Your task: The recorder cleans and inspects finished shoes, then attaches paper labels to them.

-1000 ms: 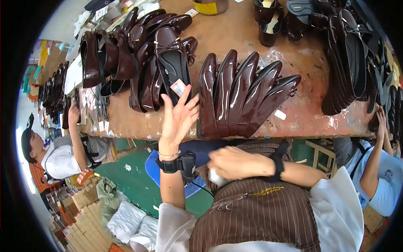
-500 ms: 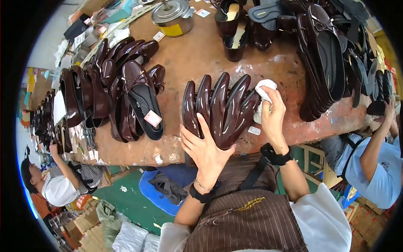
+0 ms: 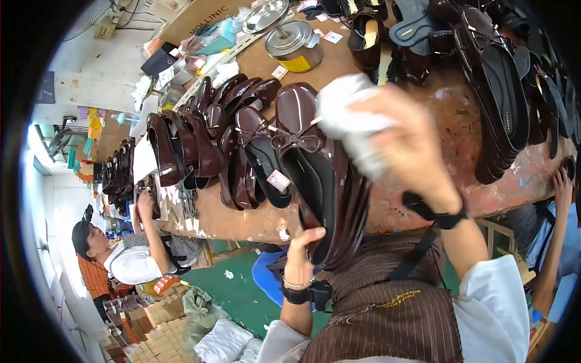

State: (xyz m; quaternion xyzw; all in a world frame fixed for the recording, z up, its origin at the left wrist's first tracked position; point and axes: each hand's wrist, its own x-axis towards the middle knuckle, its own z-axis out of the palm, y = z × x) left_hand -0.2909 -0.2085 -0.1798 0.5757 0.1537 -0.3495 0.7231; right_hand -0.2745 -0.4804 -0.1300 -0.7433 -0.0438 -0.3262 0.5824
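My left hand (image 3: 300, 257) is closed round the heel end of a nested stack of shiny dark-burgundy shoes (image 3: 296, 109), its thumb over the rim of the front one. The stack stands tilted with toes pointing away from me, and the front shoe shows its bow and black insole. In my right hand (image 3: 411, 142), smeared by motion, is a bunched white cloth (image 3: 351, 109), held over the right side of the stack near the toes. The cloth hides part of the shoes behind it. Beside the stack, on its left, lies another bow shoe (image 3: 253, 130) with a white-and-red tag (image 3: 278, 181) on its insole.
More burgundy shoes (image 3: 181, 148) crowd the left of the worn brown table (image 3: 436, 100). A lidded metal pot (image 3: 293, 45) stands at the back. Another nested stack (image 3: 493, 91) fills the right. One person (image 3: 133, 254) works at left, another's arm (image 3: 554, 236) shows at right.
The fanned shoes have been turned, so the front shoe's bow and insole now show. My left hand has shifted to the heel, and the cloth has moved over the toe area. The view has swung left.
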